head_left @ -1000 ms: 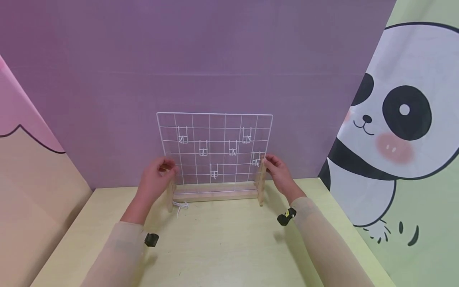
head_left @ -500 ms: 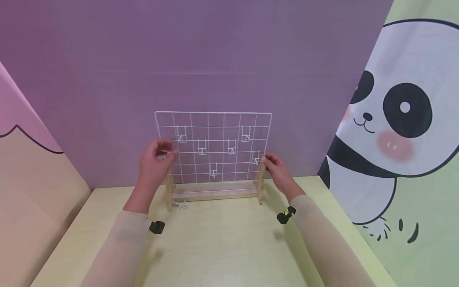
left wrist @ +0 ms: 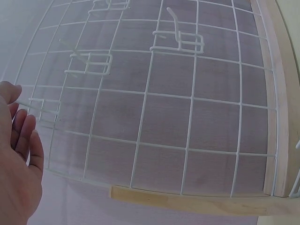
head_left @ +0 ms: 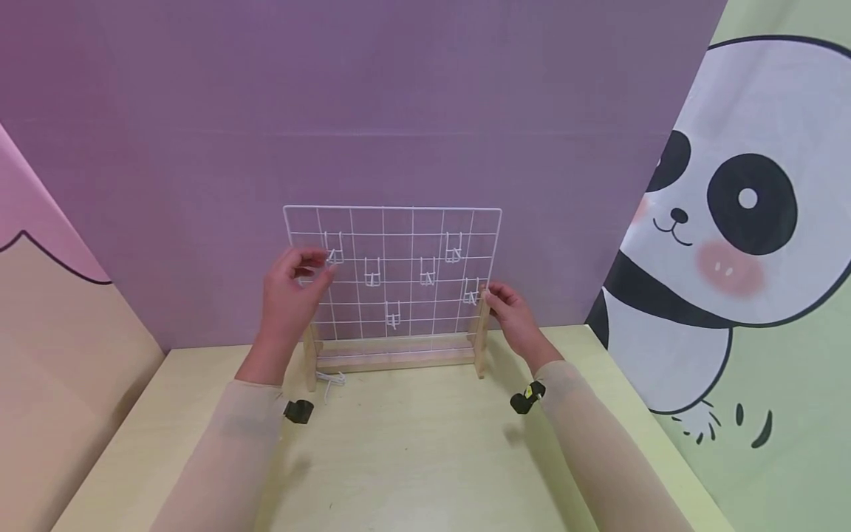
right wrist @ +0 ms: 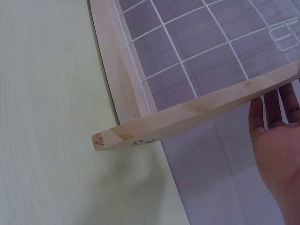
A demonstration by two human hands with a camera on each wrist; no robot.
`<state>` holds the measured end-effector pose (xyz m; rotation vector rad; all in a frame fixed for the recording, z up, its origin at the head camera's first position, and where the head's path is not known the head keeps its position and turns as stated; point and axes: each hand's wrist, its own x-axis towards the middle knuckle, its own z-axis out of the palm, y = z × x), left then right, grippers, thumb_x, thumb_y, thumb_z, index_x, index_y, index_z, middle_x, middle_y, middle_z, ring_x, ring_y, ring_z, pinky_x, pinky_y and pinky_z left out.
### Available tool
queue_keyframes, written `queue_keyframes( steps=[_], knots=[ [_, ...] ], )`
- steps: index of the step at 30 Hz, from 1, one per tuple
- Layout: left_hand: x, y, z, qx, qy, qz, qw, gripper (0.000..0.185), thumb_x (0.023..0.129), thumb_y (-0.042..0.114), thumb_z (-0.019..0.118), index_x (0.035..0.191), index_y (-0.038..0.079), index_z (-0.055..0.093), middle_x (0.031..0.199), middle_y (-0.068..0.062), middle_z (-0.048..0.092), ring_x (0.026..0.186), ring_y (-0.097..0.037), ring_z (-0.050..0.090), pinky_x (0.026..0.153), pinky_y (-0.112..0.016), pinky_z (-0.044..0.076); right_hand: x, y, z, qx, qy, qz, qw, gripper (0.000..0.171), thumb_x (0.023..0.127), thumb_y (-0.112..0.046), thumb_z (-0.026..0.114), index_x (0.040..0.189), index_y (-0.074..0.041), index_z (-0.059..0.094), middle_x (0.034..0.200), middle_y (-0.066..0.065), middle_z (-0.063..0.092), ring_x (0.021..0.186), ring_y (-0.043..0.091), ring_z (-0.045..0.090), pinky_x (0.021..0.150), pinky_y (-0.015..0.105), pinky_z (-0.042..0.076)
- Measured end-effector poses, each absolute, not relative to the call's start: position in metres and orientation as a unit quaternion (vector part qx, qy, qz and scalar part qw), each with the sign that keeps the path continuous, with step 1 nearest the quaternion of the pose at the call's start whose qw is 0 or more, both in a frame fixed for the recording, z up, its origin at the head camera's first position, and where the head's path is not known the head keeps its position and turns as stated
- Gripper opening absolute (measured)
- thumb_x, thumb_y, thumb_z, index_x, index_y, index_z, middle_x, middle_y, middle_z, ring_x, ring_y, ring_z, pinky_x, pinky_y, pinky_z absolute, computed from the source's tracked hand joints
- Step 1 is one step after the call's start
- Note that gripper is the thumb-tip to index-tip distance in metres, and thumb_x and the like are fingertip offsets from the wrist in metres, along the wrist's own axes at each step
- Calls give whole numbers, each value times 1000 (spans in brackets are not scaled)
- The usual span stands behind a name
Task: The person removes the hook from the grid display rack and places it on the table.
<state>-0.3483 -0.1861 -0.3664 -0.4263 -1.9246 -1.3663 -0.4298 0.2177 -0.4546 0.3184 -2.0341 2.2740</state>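
A white wire grid panel stands upright in a wooden stand, and several white wire hooks hang on it. My left hand is at the panel's upper left, thumb and fingers parted around the prong of the upper-left hook. From the left wrist view, that hook reaches between thumb and fingers of the hand; contact is unclear. With my right hand I hold the top of the stand's right post. Its fingers touch the post's outer side in the right wrist view.
White wire pieces lie on the pale table by the left post's foot. Behind the stand is a purple backdrop. A panda picture covers the right side.
My left hand has risen from the left post's top and shifted right to the upper-left hook. The right hand stays at the right post. The view has shifted slightly.
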Motion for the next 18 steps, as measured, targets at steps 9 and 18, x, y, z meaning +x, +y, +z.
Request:
queue_keyframes(
  steps=[9,18],
  knots=[
    [-351,-184,-366,-179,-733,-538,375,14,100,3,81,113,-3,78,108,-15,74,99,-10,65,91,-29,54,-429,217,-455,109,-661,741,38,14,113,-10,62,125,-6,69,117,-3,70,112,14,65,118,42,47],
    [-352,-181,-367,-166,-729,-536,393,11,101,3,80,110,-3,79,104,-16,77,91,-4,67,85,-15,54,-428,217,-455,100,-655,748,41,17,112,-8,63,127,0,67,122,4,69,112,14,65,123,48,42]
  ],
)
